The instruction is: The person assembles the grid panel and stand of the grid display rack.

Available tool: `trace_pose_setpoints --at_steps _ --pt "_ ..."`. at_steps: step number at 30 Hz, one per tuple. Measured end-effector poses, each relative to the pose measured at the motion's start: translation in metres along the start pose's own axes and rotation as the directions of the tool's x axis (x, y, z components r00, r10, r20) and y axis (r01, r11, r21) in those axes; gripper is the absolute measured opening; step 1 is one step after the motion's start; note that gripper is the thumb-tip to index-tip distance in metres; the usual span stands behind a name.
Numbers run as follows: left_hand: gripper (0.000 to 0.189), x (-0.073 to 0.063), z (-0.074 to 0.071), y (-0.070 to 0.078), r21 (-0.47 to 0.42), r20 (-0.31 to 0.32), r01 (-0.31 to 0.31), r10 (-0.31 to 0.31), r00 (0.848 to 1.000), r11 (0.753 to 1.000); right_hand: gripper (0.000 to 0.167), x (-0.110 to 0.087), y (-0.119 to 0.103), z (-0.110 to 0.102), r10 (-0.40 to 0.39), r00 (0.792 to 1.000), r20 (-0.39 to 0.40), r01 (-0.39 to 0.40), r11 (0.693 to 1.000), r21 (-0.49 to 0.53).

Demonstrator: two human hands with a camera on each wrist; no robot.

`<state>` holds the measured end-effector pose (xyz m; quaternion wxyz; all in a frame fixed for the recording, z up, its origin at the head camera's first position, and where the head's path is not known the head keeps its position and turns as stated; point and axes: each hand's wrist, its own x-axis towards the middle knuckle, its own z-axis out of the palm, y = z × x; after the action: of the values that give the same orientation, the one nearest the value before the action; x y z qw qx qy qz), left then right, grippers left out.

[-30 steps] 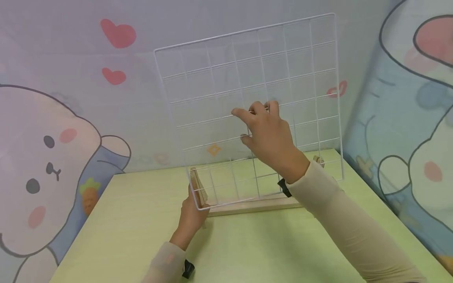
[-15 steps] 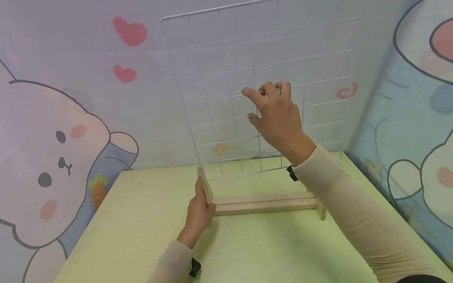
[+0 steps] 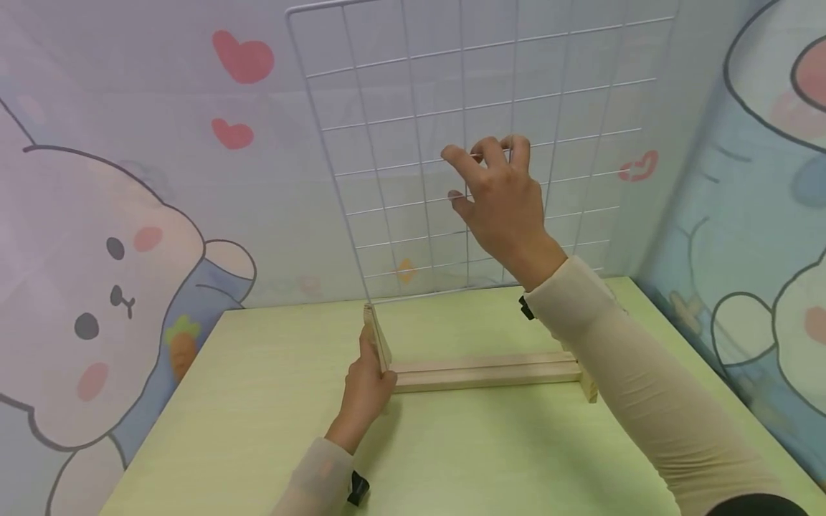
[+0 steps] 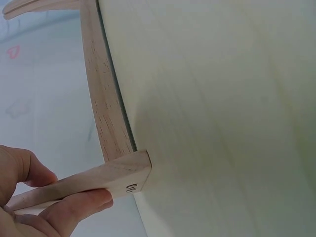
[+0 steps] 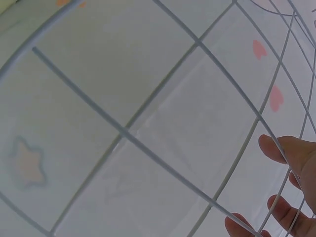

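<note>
My right hand (image 3: 500, 204) holds a white wire grid panel (image 3: 323, 130) near its middle, fingers hooked over the wires. In the right wrist view the thumb and fingertips (image 5: 279, 210) reach around crossing wires of the grid (image 5: 124, 132). The panel stands tilted in the air, its lower edge above the table's back part. On the table is a low wooden stand (image 3: 487, 376) with a long crossbar and upright end pieces. My left hand (image 3: 364, 390) grips its left end piece (image 3: 376, 333); the left wrist view shows thumb and fingers pinching that wooden piece (image 4: 123, 175).
The pale yellow-green table (image 3: 271, 387) reaches back to a wall hung with a cartoon-print cloth (image 3: 161, 72). Another printed cloth (image 3: 761, 244) closes off the right side. The stand's right end piece (image 3: 589, 385) is partly behind my right forearm.
The grid has gone up and back with my right hand, from in front of the stand to above and behind it. My left hand keeps its grip on the end piece.
</note>
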<state>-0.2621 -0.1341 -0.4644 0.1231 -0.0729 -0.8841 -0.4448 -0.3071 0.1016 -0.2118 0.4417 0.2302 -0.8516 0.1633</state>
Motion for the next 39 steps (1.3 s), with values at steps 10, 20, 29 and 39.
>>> trace_pose_setpoints --at_steps 10,20,29,39 --pt "0.090 0.003 0.012 0.009 -0.018 0.016 -0.021 0.021 1.000 1.000 0.046 -0.010 0.007 -0.001 0.025 1.000 0.000 -0.025 1.000 -0.013" --pt "0.087 0.005 0.016 0.011 0.006 0.018 -0.032 0.032 0.999 0.999 0.045 -0.026 0.015 0.000 -0.001 0.999 -0.049 0.000 1.000 -0.022" --pt "0.089 -0.002 0.003 -0.002 -0.003 0.009 -0.015 0.015 1.000 1.000 0.047 -0.030 0.006 0.017 -0.013 0.996 -0.083 0.015 1.000 0.020" --pt "0.090 0.002 0.007 0.000 0.005 0.009 -0.045 0.045 0.999 0.999 0.047 -0.032 0.004 0.020 0.003 1.000 -0.026 -0.003 1.000 0.005"
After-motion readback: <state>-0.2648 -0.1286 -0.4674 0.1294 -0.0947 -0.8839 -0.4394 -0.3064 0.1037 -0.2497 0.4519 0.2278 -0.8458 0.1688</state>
